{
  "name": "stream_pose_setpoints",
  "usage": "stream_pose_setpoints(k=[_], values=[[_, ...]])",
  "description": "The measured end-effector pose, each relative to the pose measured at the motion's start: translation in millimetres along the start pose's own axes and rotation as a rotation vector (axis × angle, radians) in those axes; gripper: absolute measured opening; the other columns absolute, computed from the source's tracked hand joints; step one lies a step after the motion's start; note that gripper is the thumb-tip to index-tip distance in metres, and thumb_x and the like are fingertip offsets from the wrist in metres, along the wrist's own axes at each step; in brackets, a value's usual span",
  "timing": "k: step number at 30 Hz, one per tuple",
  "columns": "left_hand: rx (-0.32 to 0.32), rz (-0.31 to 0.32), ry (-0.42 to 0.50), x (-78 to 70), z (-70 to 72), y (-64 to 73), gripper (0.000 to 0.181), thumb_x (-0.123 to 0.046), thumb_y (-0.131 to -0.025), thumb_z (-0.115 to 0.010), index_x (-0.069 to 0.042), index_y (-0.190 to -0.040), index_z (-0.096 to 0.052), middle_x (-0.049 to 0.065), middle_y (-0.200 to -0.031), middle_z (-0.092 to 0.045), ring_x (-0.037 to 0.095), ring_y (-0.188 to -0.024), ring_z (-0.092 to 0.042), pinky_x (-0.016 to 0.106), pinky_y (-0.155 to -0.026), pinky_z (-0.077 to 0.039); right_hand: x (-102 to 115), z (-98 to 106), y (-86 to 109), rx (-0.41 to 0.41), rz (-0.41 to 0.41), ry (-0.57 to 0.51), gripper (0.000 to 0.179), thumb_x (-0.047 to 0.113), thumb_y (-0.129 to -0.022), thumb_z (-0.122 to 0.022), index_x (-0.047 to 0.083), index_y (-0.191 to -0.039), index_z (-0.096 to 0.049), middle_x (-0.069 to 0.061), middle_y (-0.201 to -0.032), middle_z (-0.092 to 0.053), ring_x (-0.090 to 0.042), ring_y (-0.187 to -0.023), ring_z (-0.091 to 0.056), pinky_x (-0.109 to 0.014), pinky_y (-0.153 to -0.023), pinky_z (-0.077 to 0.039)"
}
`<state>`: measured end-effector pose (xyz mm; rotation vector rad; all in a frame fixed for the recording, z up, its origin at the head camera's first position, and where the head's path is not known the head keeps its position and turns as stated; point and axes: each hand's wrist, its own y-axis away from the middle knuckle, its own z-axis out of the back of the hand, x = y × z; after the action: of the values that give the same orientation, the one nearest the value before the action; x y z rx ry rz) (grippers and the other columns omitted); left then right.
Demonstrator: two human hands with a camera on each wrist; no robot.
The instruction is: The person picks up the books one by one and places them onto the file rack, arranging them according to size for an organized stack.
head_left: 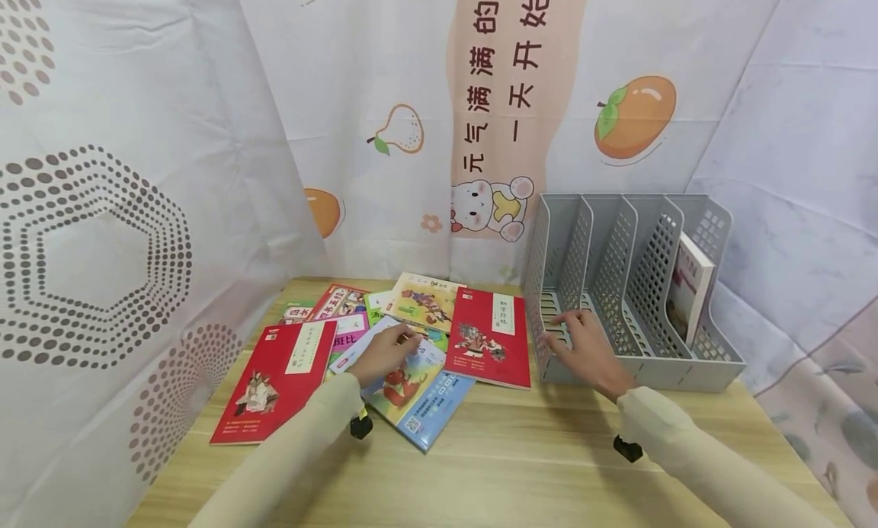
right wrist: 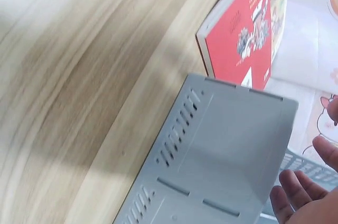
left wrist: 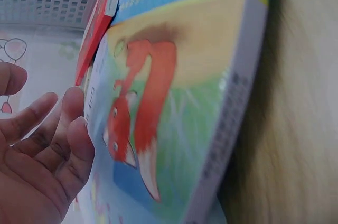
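My left hand (head_left: 384, 356) is over a blue book (head_left: 442, 410) with a fox on its cover. In the left wrist view its loosely bent fingers (left wrist: 79, 145) hold nothing beside that cover; whether they touch it I cannot tell. My right hand (head_left: 583, 351) is at the front left of a grey file rack (head_left: 675, 373) with several slots. Its fingers (right wrist: 296, 189) are relaxed over the rack's front edge and hold nothing; contact is unclear. Between rack and blue book lies a red book (head_left: 490, 360), overlapping the blue one's corner.
Another red book (head_left: 274, 383) lies at the left of the wooden table (head_left: 494, 467). Several books overlap behind, among them a cream one (head_left: 425, 303) and a pink one (head_left: 350, 328). A white-spined book (head_left: 691, 292) stands in the rack's rightmost slot. Printed curtains (head_left: 384, 63) hang behind.
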<state>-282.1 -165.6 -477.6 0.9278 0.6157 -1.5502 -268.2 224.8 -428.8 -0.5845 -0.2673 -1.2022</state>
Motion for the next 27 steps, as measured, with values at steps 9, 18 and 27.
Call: stream_pose_setpoints(k=[9,18,27], values=[[-0.047,0.006,0.044,16.1,13.9,13.9,0.026,-0.035,-0.107,-0.058,-0.012,-0.115,-0.065,0.005,-0.096,-0.067,0.022,-0.076,-0.064,0.034,-0.068,-0.052,12,-17,4.6,-0.058,0.077,0.068,0.035,0.027,-0.1,-0.07,0.004,-0.125,-0.064,-0.022,-0.122,-0.055,-0.04,-0.114,-0.049,-0.062,-0.093,-0.035],[-0.122,0.079,0.079,25.3,42.8,34.6,0.027,-0.032,-0.107,-0.059,-0.008,-0.119,-0.063,0.007,-0.1,-0.068,0.024,-0.076,-0.062,0.033,-0.067,-0.051,29,-35,10.1,-0.033,0.141,0.055,0.035,0.028,-0.096,-0.074,0.006,-0.123,-0.064,-0.021,-0.134,-0.051,-0.041,-0.127,-0.044,-0.066,-0.105,-0.031],[-0.225,0.132,0.069,50.8,74.2,55.1,0.026,-0.026,-0.106,-0.06,-0.004,-0.119,-0.063,0.011,-0.105,-0.067,0.024,-0.082,-0.061,0.032,-0.067,-0.054,51,-50,17.0,-0.014,0.266,0.075,0.039,0.027,-0.092,-0.079,0.006,-0.121,-0.065,-0.019,-0.13,-0.053,-0.035,-0.118,-0.049,-0.056,-0.099,-0.047]])
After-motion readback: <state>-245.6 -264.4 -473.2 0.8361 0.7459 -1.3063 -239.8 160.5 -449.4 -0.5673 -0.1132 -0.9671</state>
